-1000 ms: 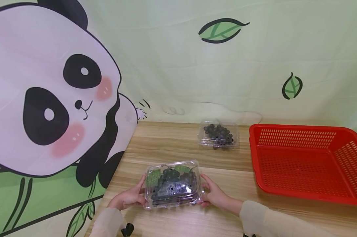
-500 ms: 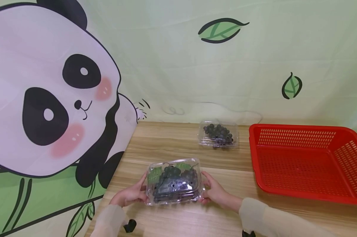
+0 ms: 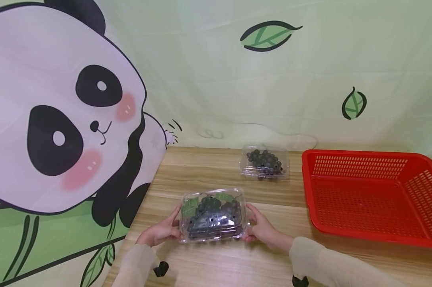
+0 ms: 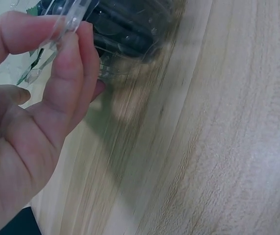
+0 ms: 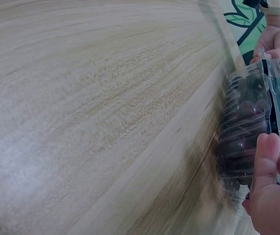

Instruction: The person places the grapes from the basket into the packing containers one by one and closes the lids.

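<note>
Between my two hands is a clear plastic clamshell box (image 3: 213, 217) of dark grapes with green leaves, lid closed. My left hand (image 3: 161, 231) pinches its left end; the left wrist view shows thumb and fingers (image 4: 68, 63) on the plastic rim. At the other end my right hand (image 3: 264, 229) grips the side, and the right wrist view has its fingers (image 5: 266, 159) against the box (image 5: 245, 132). A shadow lies on the wood under the box in the left wrist view. The box's underside is hidden.
A second clear box (image 3: 264, 162) of dark grapes stands at the back of the wooden table (image 3: 208, 171). On the right is a red plastic basket (image 3: 362, 235) with slotted walls. Behind hangs a cloth backdrop (image 3: 201, 79) with a panda print.
Both hands have carried the grape box slightly away from the person and a little to the right. The rear box and the basket have stayed put.
</note>
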Available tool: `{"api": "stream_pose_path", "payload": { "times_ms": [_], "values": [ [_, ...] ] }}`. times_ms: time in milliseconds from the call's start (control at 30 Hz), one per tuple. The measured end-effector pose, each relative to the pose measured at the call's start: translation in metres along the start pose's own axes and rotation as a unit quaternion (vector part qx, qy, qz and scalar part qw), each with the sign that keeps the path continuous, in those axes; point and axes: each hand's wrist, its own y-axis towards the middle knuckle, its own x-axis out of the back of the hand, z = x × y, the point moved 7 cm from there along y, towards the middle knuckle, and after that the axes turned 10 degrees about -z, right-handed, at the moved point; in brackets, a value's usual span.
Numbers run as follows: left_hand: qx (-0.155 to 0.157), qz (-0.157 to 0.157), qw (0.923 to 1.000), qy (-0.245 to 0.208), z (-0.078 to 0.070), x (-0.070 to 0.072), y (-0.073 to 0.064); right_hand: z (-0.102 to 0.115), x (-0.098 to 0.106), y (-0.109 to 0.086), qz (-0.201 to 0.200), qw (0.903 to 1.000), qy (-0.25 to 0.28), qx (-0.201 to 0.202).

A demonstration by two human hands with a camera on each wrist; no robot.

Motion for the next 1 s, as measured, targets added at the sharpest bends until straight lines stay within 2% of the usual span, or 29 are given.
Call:
{"api": "stream_pose_path", "payload": {
  "times_ms": [233,333,500,700,1000],
  "values": [
    [-0.014,-0.024,0.9996,0.002,0.001,0.0,0.001,-0.002,0.005,0.001,-0.023,0.9997,0.011,0.007],
    [-0.001,-0.035,0.9993,0.01,0.004,0.0,-0.001,-0.005,0.009,-0.002,-0.031,0.9995,0.007,0.004],
    [0.019,-0.042,0.9988,0.018,0.009,0.0,-0.005,-0.009,0.012,-0.006,-0.022,0.9996,-0.016,-0.008],
    [0.013,-0.042,0.999,0.012,0.006,-0.002,-0.006,-0.01,0.011,-0.007,-0.009,0.9995,-0.03,-0.003],
    [-0.012,-0.047,0.9986,0.018,-0.002,-0.004,0.001,-0.006,0.011,-0.003,-0.008,0.9998,-0.011,0.014]
  ]
}}
